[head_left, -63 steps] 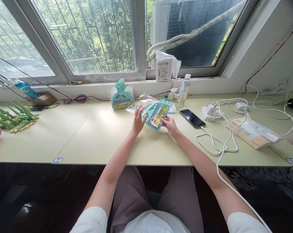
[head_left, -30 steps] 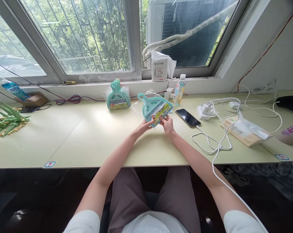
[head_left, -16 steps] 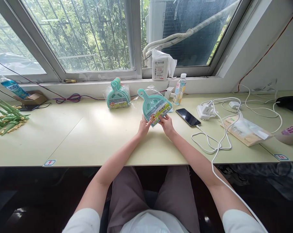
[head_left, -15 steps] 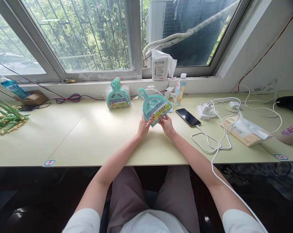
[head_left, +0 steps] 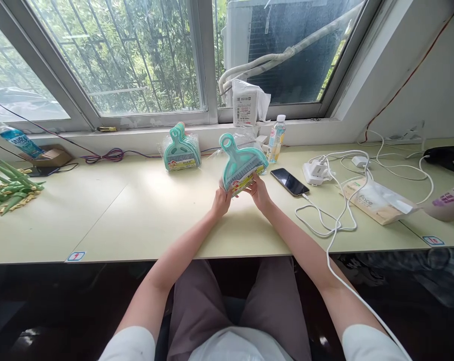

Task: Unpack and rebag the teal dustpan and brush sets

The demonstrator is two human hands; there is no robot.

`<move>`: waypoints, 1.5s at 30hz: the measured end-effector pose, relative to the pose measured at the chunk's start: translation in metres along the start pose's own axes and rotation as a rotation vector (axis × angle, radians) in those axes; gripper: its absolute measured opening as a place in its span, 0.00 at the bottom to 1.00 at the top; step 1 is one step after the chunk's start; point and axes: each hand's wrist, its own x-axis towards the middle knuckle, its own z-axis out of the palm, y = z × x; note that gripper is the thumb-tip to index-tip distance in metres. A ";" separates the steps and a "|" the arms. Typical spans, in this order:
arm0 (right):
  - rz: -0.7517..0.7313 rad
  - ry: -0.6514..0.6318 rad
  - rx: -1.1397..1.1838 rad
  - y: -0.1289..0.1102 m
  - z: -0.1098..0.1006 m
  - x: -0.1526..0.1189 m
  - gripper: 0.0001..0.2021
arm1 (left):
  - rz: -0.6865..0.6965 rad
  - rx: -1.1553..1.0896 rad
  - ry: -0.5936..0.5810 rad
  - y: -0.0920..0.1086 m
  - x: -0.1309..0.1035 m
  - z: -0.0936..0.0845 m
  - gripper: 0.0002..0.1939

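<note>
A teal dustpan-and-brush set [head_left: 242,163] with a yellow-green label is held tilted above the table, its round handle pointing up and to the left. My left hand [head_left: 222,199] grips its lower left corner. On its lower right edge, my right hand [head_left: 258,193] is closed with the fingers partly behind the label. Behind and to the left, several similar teal sets [head_left: 182,149] stand in a row in clear plastic wrap. Crumpled clear plastic [head_left: 244,134] lies just behind the held set.
A bottle [head_left: 276,139] and a black phone [head_left: 289,181] are right of my hands. Further right are a white charger [head_left: 317,171], looped white cables and a tissue pack [head_left: 377,200]. Green plant stalks [head_left: 11,188] lie far left. A white packet [head_left: 245,104] stands on the sill.
The held set has turned slightly, its handle now more upright and its label edge tipped. My right fingers have shifted up along its edge. The camera view has moved a little.
</note>
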 end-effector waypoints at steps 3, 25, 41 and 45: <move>0.039 0.034 0.001 -0.001 -0.003 0.002 0.22 | 0.010 0.001 -0.046 -0.001 0.000 0.000 0.24; 0.016 -0.207 0.015 -0.009 -0.011 0.002 0.20 | 0.109 0.072 0.033 -0.003 0.007 -0.005 0.23; -0.063 0.081 0.125 -0.008 -0.009 0.001 0.20 | -0.183 -0.028 -0.438 0.010 0.008 0.001 0.32; -0.052 0.085 0.125 -0.008 -0.009 0.002 0.19 | -0.174 -0.421 -0.216 0.015 0.013 0.003 0.33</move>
